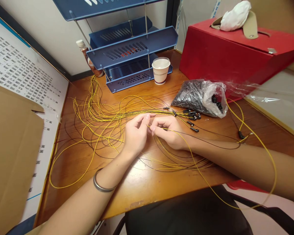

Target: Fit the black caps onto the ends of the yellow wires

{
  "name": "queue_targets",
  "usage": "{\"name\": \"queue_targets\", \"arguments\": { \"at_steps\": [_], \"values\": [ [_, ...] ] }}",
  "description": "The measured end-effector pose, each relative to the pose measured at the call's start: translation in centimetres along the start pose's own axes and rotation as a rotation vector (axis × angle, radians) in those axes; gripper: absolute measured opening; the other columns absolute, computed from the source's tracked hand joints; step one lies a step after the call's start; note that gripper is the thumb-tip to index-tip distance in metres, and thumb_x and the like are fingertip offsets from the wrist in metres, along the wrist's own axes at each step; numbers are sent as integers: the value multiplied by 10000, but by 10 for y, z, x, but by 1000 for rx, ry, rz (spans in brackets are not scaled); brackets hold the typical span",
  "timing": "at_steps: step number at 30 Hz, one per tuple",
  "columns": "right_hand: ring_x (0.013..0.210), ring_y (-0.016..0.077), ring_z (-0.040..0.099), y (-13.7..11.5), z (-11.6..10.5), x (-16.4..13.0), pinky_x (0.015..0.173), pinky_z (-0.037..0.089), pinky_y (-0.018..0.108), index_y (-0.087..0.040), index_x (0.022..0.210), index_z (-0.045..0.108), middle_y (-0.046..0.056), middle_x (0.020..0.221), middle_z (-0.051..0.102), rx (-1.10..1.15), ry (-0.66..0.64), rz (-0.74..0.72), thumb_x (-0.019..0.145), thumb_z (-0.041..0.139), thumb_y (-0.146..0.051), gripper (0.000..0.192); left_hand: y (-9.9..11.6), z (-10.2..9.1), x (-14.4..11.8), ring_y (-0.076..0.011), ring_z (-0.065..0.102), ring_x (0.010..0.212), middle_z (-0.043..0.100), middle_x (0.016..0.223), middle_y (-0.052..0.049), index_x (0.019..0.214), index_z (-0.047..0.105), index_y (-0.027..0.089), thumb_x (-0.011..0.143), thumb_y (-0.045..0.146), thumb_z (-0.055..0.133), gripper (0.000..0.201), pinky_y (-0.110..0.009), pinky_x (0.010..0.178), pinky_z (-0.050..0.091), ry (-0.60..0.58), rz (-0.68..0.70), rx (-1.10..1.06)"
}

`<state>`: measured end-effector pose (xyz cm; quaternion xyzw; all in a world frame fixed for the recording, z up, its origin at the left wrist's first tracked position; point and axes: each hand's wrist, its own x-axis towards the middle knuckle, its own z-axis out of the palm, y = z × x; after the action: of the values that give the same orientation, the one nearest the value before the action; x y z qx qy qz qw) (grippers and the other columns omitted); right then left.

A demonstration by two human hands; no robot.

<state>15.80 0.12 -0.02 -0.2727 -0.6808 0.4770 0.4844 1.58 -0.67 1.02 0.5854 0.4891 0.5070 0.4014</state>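
Note:
Over the middle of the table, my left hand (pixel 137 132) and my right hand (pixel 170 130) almost meet, fingertips pinched. Thin yellow and black wires pass through both pinches; a yellow wire (pixel 198 169) loops from there over my right forearm. Just beyond my hands lies a bundle of yellow and black wires (pixel 103 114), spread out to the left. At the bundle's right end sit several black connectors (pixel 192 115), with loose ones beside them. Another black connector (pixel 240 134) hangs on a wire above my right forearm. Exactly what my fingertips cover is hidden.
A plastic bag (pixel 198 96) of black parts lies behind my right hand. Farther back are a paper cup (pixel 161 70), a blue tiered rack (pixel 134 49), a bottle (pixel 88 58) and a red box (pixel 230 55). Cardboard (pixel 14 150) stands at left; a black chair (pixel 186 215) is in front.

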Motion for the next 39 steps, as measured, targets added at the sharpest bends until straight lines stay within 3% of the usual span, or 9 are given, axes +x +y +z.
{"name": "queue_targets", "arguments": {
  "at_steps": [4,10,28,39],
  "values": [
    [565,101,467,0,0,0,556,371,245,-182,582,564,-18,597,582,-19,6,18,810,559,-182,228,-2,0,0,-152,643,654,722,730,-34,879,774,166,923,357,607,258,-256,625,514,9,1,11],
    [569,104,475,1,-1,0,558,377,248,-181,582,572,-15,594,580,-18,9,27,816,556,-198,235,-3,0,0,-111,557,500,717,697,-22,901,780,169,922,389,607,281,-238,511,466,-6,-32,-26],
    [568,96,488,-1,-1,0,556,374,240,-176,576,572,-21,593,580,-3,-1,-10,824,541,-168,250,-1,1,0,-135,606,607,691,683,-26,874,782,165,901,340,629,234,-240,581,494,8,-2,-1],
    [525,84,447,-1,0,2,522,343,235,-176,575,574,-30,567,549,1,-7,-10,811,525,-167,242,-4,-1,0,-91,528,473,659,625,-3,896,770,161,961,342,560,285,-218,509,449,-8,-17,-18]
  ]
}}
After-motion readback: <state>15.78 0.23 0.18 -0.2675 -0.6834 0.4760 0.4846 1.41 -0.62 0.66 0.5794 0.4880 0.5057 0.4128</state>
